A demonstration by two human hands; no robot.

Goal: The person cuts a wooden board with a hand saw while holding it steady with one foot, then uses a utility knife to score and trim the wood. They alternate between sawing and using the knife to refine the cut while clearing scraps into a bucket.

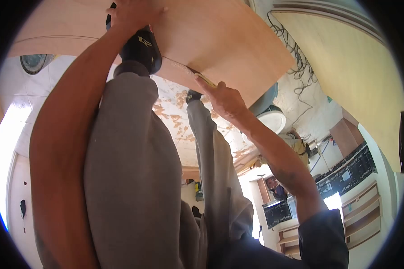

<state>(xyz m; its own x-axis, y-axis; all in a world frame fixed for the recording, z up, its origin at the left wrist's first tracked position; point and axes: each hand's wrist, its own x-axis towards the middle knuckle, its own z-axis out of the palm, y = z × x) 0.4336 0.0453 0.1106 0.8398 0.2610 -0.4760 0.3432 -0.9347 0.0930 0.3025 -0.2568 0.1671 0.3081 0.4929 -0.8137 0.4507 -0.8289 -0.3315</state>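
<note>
A large reddish-brown plywood sheet (229, 40) lies under my hands, with a line running along it near its lower edge. My right hand (226, 101) is closed round what looks like a utility knife (205, 80) with a yellowish handle. Its dark tip touches the sheet at the line. At the top of the view my left hand (137, 13) presses on the sheet with its fingers apart, partly cut off by the frame. It is beside my black shoe (141, 49), which stands on the sheet.
A pale board (345, 58) stands at the right, near tangled black cable (300, 67). A white-rimmed bucket (271, 122) is by my right forearm. Pale floor (175, 116) has peeling brown patches. Wooden shelves (361, 215) and a person (278, 188) are farther off.
</note>
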